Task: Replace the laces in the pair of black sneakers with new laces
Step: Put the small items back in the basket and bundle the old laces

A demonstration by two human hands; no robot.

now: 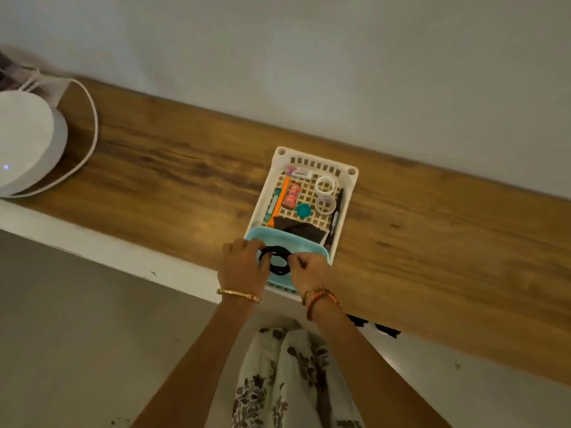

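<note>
A coiled bundle of black laces (278, 260) hangs between both my hands, just above a turquoise tray (304, 249) at the near end of a white plastic basket (346, 193). My left hand (242, 265) grips the coil's left side with curled fingers. My right hand (309, 268) pinches its right side. The basket stands on a wooden shelf (173, 168) against a white wall. No sneakers are in view.
The basket holds two tape rolls (325, 194), a black marker (335, 217), a red packet (292, 195), an orange stick, a teal cap and black fabric. A white round device (26, 143) with a white cable (89, 131) sits at the shelf's left end.
</note>
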